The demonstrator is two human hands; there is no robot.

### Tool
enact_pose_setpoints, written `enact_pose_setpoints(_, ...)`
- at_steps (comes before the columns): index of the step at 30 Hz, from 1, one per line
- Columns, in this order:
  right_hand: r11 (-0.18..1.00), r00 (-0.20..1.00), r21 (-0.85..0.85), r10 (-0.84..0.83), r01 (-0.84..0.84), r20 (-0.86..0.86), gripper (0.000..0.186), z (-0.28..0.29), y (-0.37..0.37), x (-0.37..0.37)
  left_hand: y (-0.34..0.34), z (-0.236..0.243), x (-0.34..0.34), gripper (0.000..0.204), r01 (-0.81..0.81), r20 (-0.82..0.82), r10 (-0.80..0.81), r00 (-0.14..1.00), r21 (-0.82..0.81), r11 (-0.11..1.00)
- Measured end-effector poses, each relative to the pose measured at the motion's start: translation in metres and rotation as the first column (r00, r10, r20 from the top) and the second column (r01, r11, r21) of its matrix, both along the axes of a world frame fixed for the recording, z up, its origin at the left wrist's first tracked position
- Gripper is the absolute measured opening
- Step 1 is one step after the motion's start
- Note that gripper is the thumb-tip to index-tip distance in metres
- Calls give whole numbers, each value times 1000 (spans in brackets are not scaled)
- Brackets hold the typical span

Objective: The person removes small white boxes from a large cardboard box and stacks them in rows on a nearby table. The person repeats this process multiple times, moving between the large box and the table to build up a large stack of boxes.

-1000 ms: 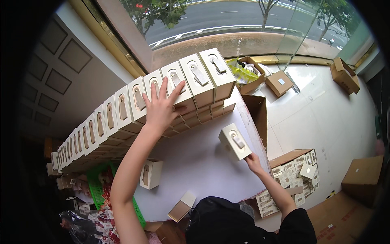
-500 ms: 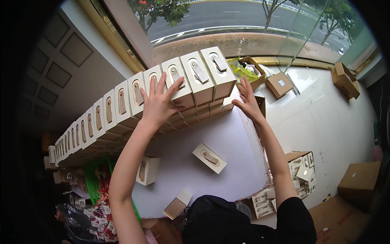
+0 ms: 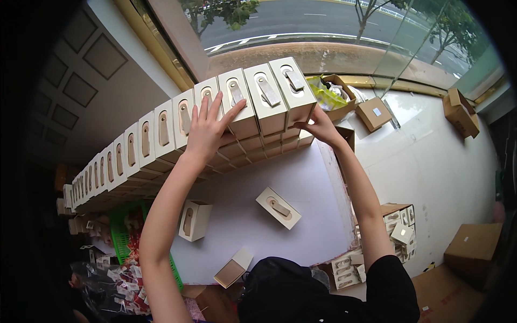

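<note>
A long row of white boxes (image 3: pixel 161 116), stacked in layers, curves across the back of the table. Each top has an oval recess with a beige or grey strap in it. My left hand (image 3: pixel 203 126) lies spread across the upper boxes toward the row's right part, its fingers apart. At the right end stands the last box (image 3: pixel 302 110), its grey strap (image 3: pixel 294 79) folded over. My right hand (image 3: pixel 325 129) grips that box by its lower right corner, thumb toward the front; the other fingers are partly hidden behind it.
On the pale tabletop (image 3: pixel 231 204) lie a box with a strap (image 3: pixel 278 208), another box (image 3: pixel 195 220) and a small open box (image 3: pixel 233 268). A green basket (image 3: pixel 119 237) stands left. Cartons (image 3: pixel 374 113) sit on the floor at right, beside a glass window.
My right hand has moved in from the air beside the row and closed on the end box. My left hand stays spread on the boxes. The view has shifted slightly.
</note>
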State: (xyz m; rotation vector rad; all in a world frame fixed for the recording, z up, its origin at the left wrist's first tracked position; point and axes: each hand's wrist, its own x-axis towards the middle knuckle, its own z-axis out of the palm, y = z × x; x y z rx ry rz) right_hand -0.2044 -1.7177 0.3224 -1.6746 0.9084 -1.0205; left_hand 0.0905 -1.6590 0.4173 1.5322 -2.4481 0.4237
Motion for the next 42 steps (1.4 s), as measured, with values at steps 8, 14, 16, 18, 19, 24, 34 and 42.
enact_pose_setpoints(8,926,823,-18,-345,378,-451,95,-86,127,18,9,4,-22,88,31,-178,-55,982,-138,990)
enact_pose_setpoints(14,991,473,104,53,81,-879,97,-61,237,66,-2,7,-76,87,44,-24,-46,999,-67,997)
enact_pose_setpoints(16,988,529,121,54,93,-847,96,-74,241,61,-11,-4,-80,83,14,34,-10,999,-127,992)
enact_pose_setpoints(18,973,691,170,17,155,-723,96,-78,242,46,-16,-12,-78,81,1,40,6,999,-181,984)
enact_pose_setpoints(19,959,682,164,-40,232,-730,96,-72,240,39,-16,-13,-76,80,-11,50,21,999,-198,980)
enact_pose_setpoints(24,851,576,14,-344,526,-741,93,-21,207,-9,-13,-12,-69,81,22,-7,-23,1000,-137,990)
enact_pose_setpoints(34,761,550,-293,-630,579,-549,86,-13,12,-44,-19,11,-111,76,212,-144,-233,962,-146,966)
enact_pose_setpoints(42,860,627,-189,-480,474,-613,81,-3,-16,-7,-47,3,-133,60,128,164,-119,979,-49,991)
